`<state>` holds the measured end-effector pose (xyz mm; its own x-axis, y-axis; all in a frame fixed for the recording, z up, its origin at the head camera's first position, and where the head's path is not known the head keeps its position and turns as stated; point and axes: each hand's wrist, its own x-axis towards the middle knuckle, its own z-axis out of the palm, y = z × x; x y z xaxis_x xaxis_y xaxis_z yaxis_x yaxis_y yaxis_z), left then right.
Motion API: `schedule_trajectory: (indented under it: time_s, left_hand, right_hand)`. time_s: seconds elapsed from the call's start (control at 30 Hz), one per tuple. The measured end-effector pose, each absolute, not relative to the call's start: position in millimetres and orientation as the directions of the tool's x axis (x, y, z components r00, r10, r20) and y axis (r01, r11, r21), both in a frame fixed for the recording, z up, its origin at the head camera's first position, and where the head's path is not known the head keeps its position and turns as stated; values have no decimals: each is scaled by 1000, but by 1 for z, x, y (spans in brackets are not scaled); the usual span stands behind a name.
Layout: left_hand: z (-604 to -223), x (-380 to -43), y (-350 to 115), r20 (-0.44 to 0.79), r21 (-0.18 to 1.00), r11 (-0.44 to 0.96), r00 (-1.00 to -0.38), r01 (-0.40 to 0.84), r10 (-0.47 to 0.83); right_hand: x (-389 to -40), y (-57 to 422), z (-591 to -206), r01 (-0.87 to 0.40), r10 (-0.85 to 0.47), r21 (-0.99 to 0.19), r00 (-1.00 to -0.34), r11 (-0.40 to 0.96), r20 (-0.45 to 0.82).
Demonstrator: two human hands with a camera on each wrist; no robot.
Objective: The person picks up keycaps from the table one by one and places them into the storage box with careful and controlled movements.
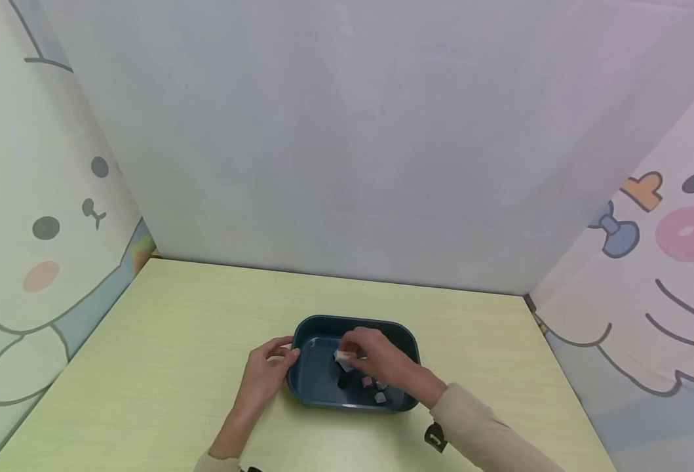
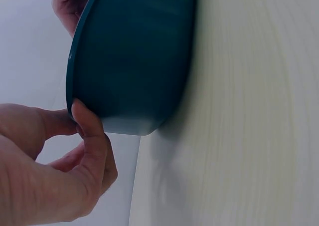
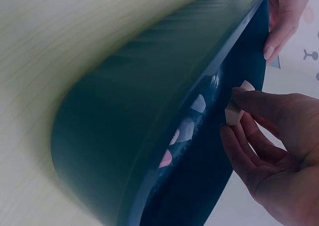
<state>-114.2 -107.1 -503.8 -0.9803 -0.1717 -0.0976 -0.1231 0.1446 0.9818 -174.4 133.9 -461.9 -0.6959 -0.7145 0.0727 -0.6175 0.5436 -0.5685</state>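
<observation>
A dark teal plastic bin with rounded corners stands on the table. At its left end my left hand pinches the rim between thumb and fingers, which the left wrist view shows from outside the wall. My right hand reaches over the bin. Its thumb and fingertips pinch a small cream-white block, held above the bin's floor in the right wrist view. Inside the bin lie a pink block, a whitish block and a black piece; the right forearm partly covers that end.
The pale yellow table extends around the bin. A grey-white curtain hangs behind it, with cartoon-printed panels at the left and right. A black device sits by the right cuff.
</observation>
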Motion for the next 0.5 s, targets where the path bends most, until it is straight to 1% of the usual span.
schedule_trajectory:
  time_s: [0.23,0.5]
  left_hand:
    - [-504,-116,-107,-108,978,157,-977,-138,-186]
    - [-503,-115,-109,-114,978,153,-976,-143,-183]
  right_hand:
    - [-173,126,-461,-637,-744,-560,-666,529,56]
    - [-175,116,-468,-669,-765,-521,-642,530,46]
